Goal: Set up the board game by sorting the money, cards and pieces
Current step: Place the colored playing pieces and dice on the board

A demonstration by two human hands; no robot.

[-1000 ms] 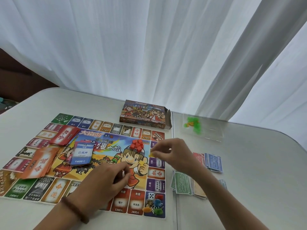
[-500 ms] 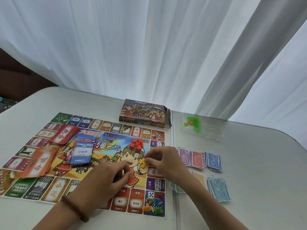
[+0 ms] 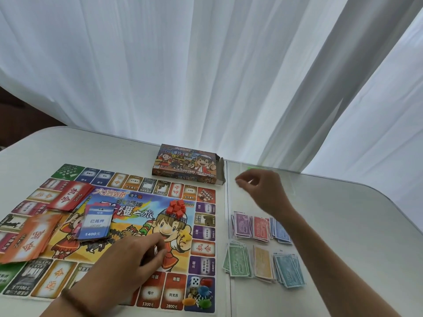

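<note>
Right hand (image 3: 261, 191) hovers beyond the board's (image 3: 203, 248) far right corner, thumb and forefinger almost pinched, contents indiscernible; left hand (image 3: 135, 255) rests half-curled on the board; money stacks (image 3: 261, 228) lie right.

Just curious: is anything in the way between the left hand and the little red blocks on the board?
Nothing visible. Only flat board lies between the left hand and the red blocks; the yellow piece sits off to the side.

One head-worn wide view, facing forward and down across the desk (image 3: 343, 225); left grip (image 3: 128, 259) and right grip (image 3: 265, 191) sit close below, curtain (image 3: 206, 65) beyond both.
</note>
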